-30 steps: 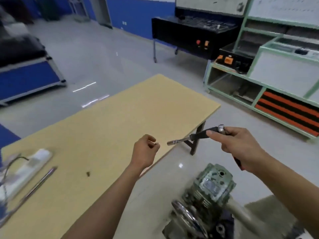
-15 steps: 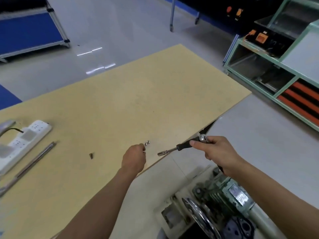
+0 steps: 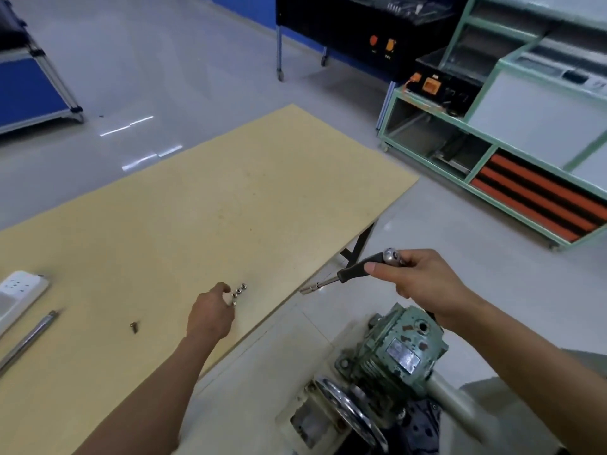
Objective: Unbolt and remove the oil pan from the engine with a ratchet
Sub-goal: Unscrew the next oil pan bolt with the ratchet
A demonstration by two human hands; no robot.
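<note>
tan wooden tabletop [image 3: 230, 192] carries it all: fingertips of my left hand [image 3: 210, 311] curl at a cluster of small silver bolts [image 3: 238, 291], pinching or just touching i can't tell. right hand [image 3: 423, 285] grips the black-handled ratchet [image 3: 361, 267] near the green engine [image 3: 394, 349]; oil pan unseen. bolts sit near the edge, so a nudge could roll them off.

Even, dimmish indoor light; glare streaks on floor [image 3: 138, 126]; wide-angle edge warp, slight blur.
</note>
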